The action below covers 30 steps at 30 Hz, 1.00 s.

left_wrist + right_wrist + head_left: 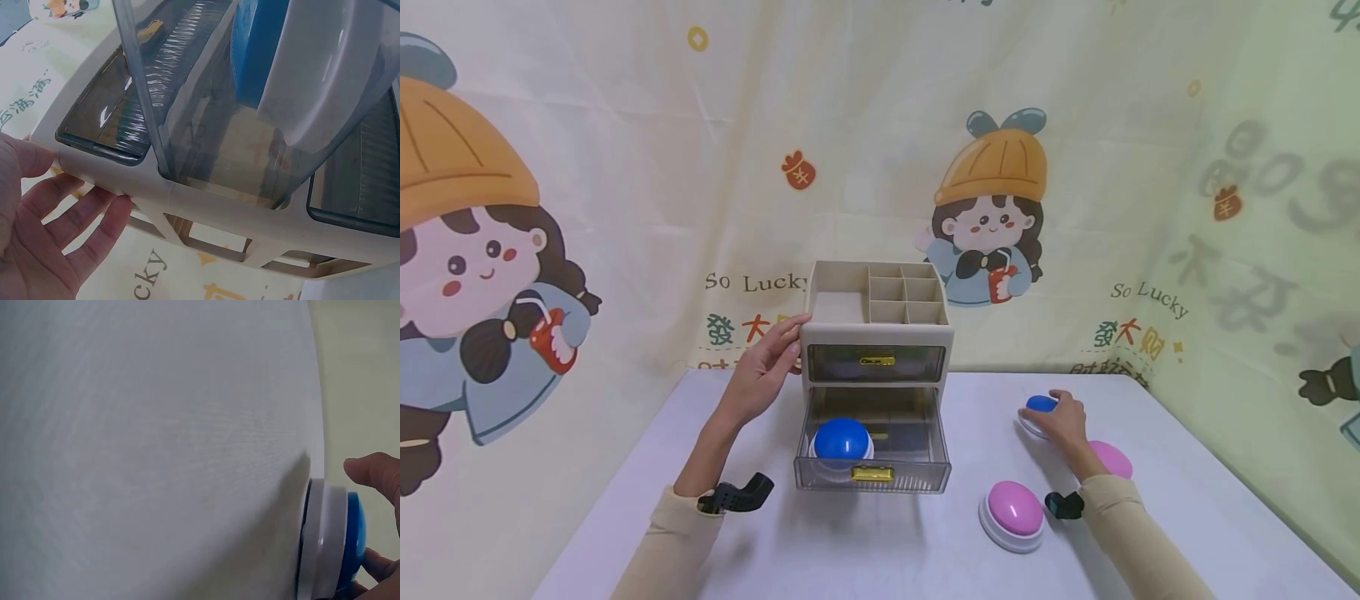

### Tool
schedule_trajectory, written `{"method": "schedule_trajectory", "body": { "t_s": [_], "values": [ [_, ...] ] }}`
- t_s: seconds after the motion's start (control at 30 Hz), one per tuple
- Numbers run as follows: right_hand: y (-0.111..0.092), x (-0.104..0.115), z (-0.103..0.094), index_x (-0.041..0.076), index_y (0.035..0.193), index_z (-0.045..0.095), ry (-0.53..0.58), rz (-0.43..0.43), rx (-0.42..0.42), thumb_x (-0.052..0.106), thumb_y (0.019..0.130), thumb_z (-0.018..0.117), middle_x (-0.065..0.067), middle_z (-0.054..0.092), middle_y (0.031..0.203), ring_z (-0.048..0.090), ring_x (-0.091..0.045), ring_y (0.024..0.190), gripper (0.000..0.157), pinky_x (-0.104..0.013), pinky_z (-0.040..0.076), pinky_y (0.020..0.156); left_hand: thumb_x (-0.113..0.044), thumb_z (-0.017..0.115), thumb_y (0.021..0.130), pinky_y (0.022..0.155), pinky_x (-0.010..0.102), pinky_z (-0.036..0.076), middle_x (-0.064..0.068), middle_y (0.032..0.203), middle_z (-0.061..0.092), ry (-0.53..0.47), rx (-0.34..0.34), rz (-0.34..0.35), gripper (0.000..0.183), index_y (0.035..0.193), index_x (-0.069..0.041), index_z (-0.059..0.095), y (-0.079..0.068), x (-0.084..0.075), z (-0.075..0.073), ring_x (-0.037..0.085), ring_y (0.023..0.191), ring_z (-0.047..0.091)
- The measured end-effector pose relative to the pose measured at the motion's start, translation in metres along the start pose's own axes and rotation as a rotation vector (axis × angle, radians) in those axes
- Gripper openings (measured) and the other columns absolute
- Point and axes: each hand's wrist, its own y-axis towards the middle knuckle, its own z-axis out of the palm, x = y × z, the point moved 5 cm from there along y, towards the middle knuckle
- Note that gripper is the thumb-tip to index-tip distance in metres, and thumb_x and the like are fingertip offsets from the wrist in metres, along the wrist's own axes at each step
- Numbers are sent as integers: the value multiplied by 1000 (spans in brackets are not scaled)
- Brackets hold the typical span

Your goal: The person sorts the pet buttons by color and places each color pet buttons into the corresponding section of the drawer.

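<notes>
A small beige cabinet (877, 335) with smoky clear drawers stands in the middle of the table. Its lower drawer (917, 477) is pulled out, and a blue dome push button (841, 439) on a white base sits in the left part of it. My left hand (763, 379) rests against the cabinet's left side, fingers spread along the edge in the left wrist view. On the right, my right hand (1063, 421) reaches around a second blue push button (325, 540) standing on the table. The thumb (369, 472) is apart from it; other fingers are at its dome.
Nearer on the table stands a pink push button (1016, 508), and another pink button (1111, 460) is partly hidden behind my right forearm. The upper drawer (827, 364) is closed. Above it, the cabinet's top has open compartments. A printed curtain (865, 100) hangs behind the table.
</notes>
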Motion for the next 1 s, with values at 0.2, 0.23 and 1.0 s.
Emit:
{"method": "schedule_trajectory", "body": {
  "t_s": [0.2, 0.23, 1.0],
  "values": [
    [1, -5, 4, -14, 151, 22, -34, 35, -7, 27, 90, 73, -43, 28, 143, 32, -58, 134, 89, -69, 34, 111, -18, 52, 108, 85, 31, 58, 5, 149, 57, -5, 5, 1, 45, 152, -25, 50, 0, -1, 0, 27, 117, 66],
    [1, -5, 4, -14, 151, 23, -38, 37, -12, 26, 89, 73, -43, 28, 142, 32, -58, 134, 90, -69, 34, 111, -18, 52, 108, 84, 31, 58, 5, 149, 57, -5, 5, 2, 44, 152, -25, 50, 0, -1, 0, 27, 116, 66],
    [-16, 12, -7, -6, 158, 20, 211, 27, 12, 46, 92, 73, -35, 26, 159, 31, -52, 143, 99, -62, 29, 118, -15, 52, 108, 84, 46, 60, 9, 150, 56, -8, 13, 11, 46, 152, -24, 49, -1, -4, 0, 31, 116, 66]
  ]
}}
